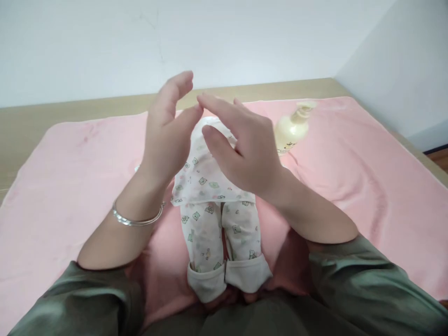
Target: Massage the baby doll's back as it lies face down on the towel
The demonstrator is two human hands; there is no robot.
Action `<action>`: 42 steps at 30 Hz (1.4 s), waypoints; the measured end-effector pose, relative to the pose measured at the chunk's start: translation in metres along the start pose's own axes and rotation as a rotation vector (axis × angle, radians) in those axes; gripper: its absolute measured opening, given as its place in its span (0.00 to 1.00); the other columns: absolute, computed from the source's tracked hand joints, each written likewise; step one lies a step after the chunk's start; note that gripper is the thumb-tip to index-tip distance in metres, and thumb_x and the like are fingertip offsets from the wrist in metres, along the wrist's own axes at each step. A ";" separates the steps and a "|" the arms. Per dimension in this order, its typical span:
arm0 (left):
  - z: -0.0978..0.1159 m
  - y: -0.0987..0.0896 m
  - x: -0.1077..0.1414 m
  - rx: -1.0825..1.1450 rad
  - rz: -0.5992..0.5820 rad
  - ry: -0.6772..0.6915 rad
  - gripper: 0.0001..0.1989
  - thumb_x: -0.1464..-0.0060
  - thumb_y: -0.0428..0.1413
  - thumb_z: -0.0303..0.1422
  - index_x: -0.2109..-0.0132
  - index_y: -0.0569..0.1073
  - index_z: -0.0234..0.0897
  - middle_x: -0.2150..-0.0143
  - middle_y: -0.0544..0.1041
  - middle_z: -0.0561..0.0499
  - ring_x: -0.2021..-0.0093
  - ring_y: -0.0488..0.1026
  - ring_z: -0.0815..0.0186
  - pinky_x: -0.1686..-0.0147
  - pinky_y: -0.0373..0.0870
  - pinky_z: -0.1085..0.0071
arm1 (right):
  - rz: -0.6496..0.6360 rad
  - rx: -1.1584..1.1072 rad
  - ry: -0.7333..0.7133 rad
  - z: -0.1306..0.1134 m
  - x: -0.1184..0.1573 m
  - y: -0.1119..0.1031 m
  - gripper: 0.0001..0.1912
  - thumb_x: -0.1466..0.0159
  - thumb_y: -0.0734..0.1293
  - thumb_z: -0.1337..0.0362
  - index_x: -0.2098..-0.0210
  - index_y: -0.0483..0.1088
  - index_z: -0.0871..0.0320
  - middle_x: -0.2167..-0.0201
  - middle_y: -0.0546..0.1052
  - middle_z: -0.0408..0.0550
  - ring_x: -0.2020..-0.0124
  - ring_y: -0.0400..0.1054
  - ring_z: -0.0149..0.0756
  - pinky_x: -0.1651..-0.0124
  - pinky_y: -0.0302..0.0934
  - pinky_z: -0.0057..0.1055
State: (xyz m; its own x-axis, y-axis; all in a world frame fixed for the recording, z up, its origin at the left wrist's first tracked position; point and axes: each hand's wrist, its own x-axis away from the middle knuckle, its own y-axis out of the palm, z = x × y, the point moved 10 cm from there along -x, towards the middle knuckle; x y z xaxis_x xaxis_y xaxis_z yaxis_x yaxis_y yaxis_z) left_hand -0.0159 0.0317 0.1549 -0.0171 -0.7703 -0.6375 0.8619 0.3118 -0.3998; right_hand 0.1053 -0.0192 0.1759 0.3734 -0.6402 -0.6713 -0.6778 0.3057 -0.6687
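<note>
My left hand (168,130) is raised at centre left with its fingers apart and nothing in it; a silver bangle circles the wrist. Close beside it, my right hand (245,144) is also lifted, thumb and fingers apart, holding nothing. Their fingertips meet or nearly meet. Below and behind them lies a small figure in a white patterned top (203,179) and matching trousers (206,233) with turned-up cuffs. My hands hide its upper part, so I cannot tell whether it is a doll. A pale yellow pump bottle (292,130) is just beyond my right hand.
A pink cloth (350,172) with folds covers most of the wooden surface (115,103). White walls stand behind it and at the right. My body and dark green sleeves fill the near edge.
</note>
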 end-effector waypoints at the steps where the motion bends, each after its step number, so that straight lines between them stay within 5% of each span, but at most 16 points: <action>1: -0.016 0.008 -0.003 0.034 0.000 -0.042 0.27 0.35 0.51 0.25 0.30 0.67 0.33 0.28 0.71 0.47 0.26 0.67 0.57 0.27 0.68 0.56 | -0.075 0.081 0.033 0.013 -0.003 0.016 0.20 0.24 0.53 0.68 0.41 0.71 0.59 0.44 0.82 0.46 0.39 0.76 0.43 0.24 0.61 0.52; 4: -0.049 0.042 -0.008 -0.080 -0.073 -0.040 0.20 0.39 0.55 0.25 0.41 0.75 0.38 0.38 0.79 0.45 0.30 0.70 0.45 0.28 0.67 0.41 | -0.262 0.317 0.080 0.041 -0.007 0.058 0.19 0.29 0.56 0.76 0.46 0.73 0.66 0.43 0.79 0.58 0.39 0.74 0.52 0.30 0.66 0.54; 7: -0.066 0.074 -0.007 -0.174 -0.168 0.015 0.08 0.35 0.53 0.29 0.56 0.76 0.42 0.54 0.82 0.44 0.45 0.79 0.46 0.34 0.72 0.42 | -0.402 0.422 0.111 0.057 -0.003 0.086 0.28 0.33 0.60 0.78 0.33 0.64 0.76 0.28 0.65 0.68 0.25 0.57 0.61 0.21 0.52 0.58; 10: -0.075 0.092 -0.002 -0.287 -0.217 0.019 0.07 0.35 0.51 0.30 0.57 0.74 0.41 0.53 0.81 0.40 0.48 0.79 0.44 0.37 0.73 0.43 | -0.477 0.402 0.172 0.071 0.005 0.103 0.35 0.34 0.62 0.79 0.28 0.56 0.80 0.24 0.59 0.71 0.21 0.48 0.64 0.18 0.45 0.60; 16: -0.092 0.087 0.002 -0.182 -0.095 -0.130 0.11 0.33 0.49 0.32 0.54 0.77 0.40 0.40 0.80 0.40 0.32 0.73 0.44 0.28 0.65 0.45 | -0.340 0.333 0.211 0.085 0.008 0.113 0.32 0.30 0.56 0.78 0.27 0.59 0.75 0.25 0.63 0.66 0.21 0.52 0.58 0.19 0.47 0.57; 21: -0.097 0.091 0.004 -0.166 -0.103 -0.134 0.18 0.34 0.47 0.34 0.46 0.78 0.36 0.32 0.75 0.36 0.28 0.69 0.44 0.25 0.58 0.41 | -0.234 0.260 0.242 0.092 0.016 0.114 0.30 0.29 0.55 0.76 0.29 0.63 0.72 0.27 0.66 0.63 0.21 0.53 0.53 0.18 0.44 0.56; 29: -0.098 0.090 0.009 -0.173 -0.055 -0.109 0.19 0.35 0.47 0.34 0.44 0.78 0.40 0.33 0.77 0.40 0.31 0.71 0.46 0.27 0.61 0.42 | -0.136 0.181 0.234 0.095 0.023 0.110 0.29 0.28 0.54 0.73 0.30 0.66 0.68 0.27 0.67 0.58 0.22 0.55 0.49 0.18 0.46 0.56; 36: -0.089 0.085 0.018 -0.148 -0.047 -0.087 0.17 0.32 0.45 0.34 0.48 0.77 0.42 0.41 0.81 0.41 0.37 0.76 0.48 0.29 0.65 0.45 | -0.142 0.174 0.233 0.092 0.023 0.107 0.27 0.26 0.55 0.72 0.31 0.68 0.67 0.26 0.67 0.57 0.22 0.55 0.50 0.18 0.44 0.53; 42: -0.089 0.077 0.025 -0.112 -0.007 -0.054 0.21 0.33 0.44 0.32 0.41 0.76 0.38 0.36 0.79 0.41 0.33 0.74 0.52 0.27 0.65 0.49 | -0.182 0.153 0.224 0.097 0.021 0.107 0.27 0.26 0.55 0.72 0.30 0.68 0.63 0.26 0.66 0.53 0.21 0.54 0.47 0.18 0.45 0.52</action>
State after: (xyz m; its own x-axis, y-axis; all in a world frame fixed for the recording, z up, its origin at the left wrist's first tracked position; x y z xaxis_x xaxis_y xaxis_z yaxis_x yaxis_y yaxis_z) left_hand 0.0051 0.0858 0.0490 0.0073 -0.8004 -0.5995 0.8001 0.3643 -0.4766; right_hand 0.1014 0.0686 0.0593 0.3196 -0.8278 -0.4610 -0.5037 0.2637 -0.8226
